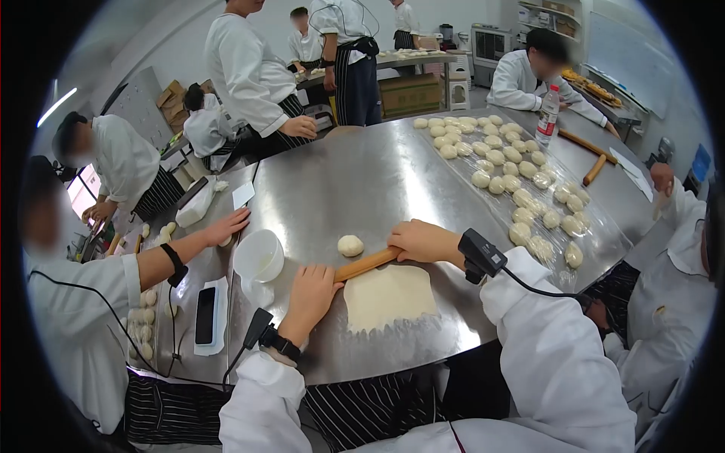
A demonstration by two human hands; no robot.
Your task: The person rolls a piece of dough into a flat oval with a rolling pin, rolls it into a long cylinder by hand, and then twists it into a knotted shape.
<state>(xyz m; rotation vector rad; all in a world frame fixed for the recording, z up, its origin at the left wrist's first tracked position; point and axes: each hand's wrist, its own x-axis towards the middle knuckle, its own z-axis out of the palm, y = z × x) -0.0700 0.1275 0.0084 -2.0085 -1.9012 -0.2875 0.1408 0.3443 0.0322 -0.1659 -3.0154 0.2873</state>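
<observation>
A wooden rolling pin (368, 264) lies slantwise across the far edge of a flat, roughly rectangular sheet of dough (389, 298). The sheet's near edge is ragged and thin against the steel. My left hand (311, 294) is closed over the pin's left end, beside the dough. On the pin's right end, a bit farther away, my right hand (424, 241) is closed too. Just beyond the pin sits a round dough ball (350, 245). To the left, near my left hand, stands a white plastic bowl (258, 257) with a little pale stuff inside.
Many dough balls (510, 169) lie on plastic film at the right of the steel table (317, 192). A bottle (547, 115) and another rolling pin (594, 170) are beyond them. A phone (205, 315) lies at left. Co-workers stand close on both sides (75, 309).
</observation>
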